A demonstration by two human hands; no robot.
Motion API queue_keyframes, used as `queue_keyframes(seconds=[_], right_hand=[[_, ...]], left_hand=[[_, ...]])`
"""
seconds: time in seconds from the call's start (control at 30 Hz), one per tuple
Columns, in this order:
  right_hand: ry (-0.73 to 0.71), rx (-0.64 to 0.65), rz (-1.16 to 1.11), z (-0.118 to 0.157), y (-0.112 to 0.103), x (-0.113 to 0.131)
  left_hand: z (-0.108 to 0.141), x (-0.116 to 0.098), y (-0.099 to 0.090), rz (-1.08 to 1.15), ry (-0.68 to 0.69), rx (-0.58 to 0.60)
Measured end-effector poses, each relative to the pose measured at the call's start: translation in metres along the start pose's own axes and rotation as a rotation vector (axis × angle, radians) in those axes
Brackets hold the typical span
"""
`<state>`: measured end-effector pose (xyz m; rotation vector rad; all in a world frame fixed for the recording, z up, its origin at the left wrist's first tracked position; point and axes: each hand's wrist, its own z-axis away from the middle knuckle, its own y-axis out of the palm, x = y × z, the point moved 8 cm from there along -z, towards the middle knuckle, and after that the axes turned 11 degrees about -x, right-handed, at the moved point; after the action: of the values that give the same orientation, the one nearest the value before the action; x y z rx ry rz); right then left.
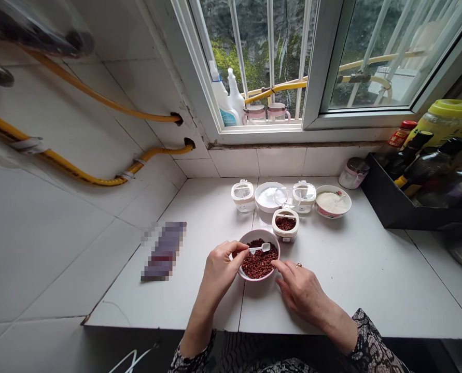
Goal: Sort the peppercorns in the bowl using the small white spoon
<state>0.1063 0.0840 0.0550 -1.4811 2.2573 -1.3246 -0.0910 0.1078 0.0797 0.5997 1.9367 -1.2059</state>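
My left hand (221,267) pinches the handle of a small white spoon (266,247) between thumb and fingertips, holding it over a bowl. Reddish-brown peppercorns (259,267) fill much of this pale pink bowl (256,280). My right hand (303,290), with a ring on one finger, has its fingertips at the bowl's right rim, fingers bent. Just behind the bowl stands a small clear jar (285,237) with a white collar, partly filled with similar peppercorns. Its see-through lid (288,197) appears raised at the back.
Behind are two more clear jars (243,196) (304,197), a dish of white grains (268,198) and a bowl of pale powder (332,202). A black bin (386,210) with bottles stands right. A blurred dark packet (164,252) lies left. The counter's front edge (161,327) is near.
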Motion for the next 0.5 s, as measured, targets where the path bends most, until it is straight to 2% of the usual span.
queue_keyframes(seconds=[0.5], right_hand=[[-0.008,-0.012,-0.001,0.0006,-0.0005,-0.0001]], left_hand=[[0.0065,-0.0029,0.0061,0.023,-0.012,0.045]])
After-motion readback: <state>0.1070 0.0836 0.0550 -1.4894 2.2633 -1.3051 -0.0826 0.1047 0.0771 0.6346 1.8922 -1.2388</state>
